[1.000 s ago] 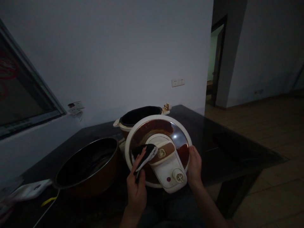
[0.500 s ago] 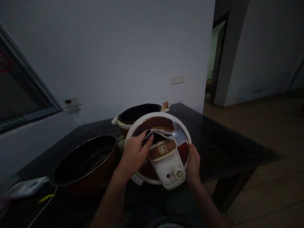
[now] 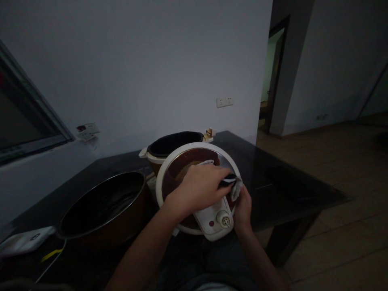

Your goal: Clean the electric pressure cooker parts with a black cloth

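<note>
A round pressure cooker lid (image 3: 211,220), with a white rim, a brown and shiny top and a white handle piece bearing a valve, is tilted up before me. My right hand (image 3: 243,208) grips its right edge, thumb side near the rim. Across the lid's top reaches my left hand (image 3: 203,186), closed on a black and white cloth (image 3: 236,188) whose end sticks out by the right rim. The middle of the lid is hidden under that hand. Behind the lid stands the cooker body (image 3: 156,159) with a dark inner pot.
A large dark pot (image 3: 106,224) stands at the left on the black table (image 3: 315,192). Beside it lie a white object (image 3: 28,240), a yellow tag (image 3: 51,254) and a thin cable. Wall sockets (image 3: 224,102) are on the wall behind.
My left hand has moved right across the lid with the cloth, from left of its middle to near the right rim. My right hand still holds the lid's edge.
</note>
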Demonstrator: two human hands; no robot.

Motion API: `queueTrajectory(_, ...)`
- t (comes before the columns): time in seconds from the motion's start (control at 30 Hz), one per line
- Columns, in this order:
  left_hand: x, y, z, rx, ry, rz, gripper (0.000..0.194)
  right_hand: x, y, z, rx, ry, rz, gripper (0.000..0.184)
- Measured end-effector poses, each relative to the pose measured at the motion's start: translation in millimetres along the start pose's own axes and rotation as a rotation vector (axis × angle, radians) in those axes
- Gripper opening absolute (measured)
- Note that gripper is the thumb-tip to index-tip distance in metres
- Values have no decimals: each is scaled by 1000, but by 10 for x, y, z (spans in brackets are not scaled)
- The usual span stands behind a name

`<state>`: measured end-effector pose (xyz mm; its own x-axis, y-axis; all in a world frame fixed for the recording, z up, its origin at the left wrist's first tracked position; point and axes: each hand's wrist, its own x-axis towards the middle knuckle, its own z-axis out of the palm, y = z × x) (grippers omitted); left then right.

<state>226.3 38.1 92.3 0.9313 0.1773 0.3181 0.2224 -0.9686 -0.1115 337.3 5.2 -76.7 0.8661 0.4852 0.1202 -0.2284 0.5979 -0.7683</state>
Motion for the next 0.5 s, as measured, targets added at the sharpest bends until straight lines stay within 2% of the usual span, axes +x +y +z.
queueTrajectory(0.13,46,51,68,84,-28,184,21,-15,-43,10,-36,-6,-18,36)
queueTrajectory(0.27,16,96,182,199,-17,311,25,-25,-83,26,-62,16,-33,37)
queueTrajectory(0.5,-258,90,414,277,99,512,15,-17,-82,25,-85,46,-35,41)
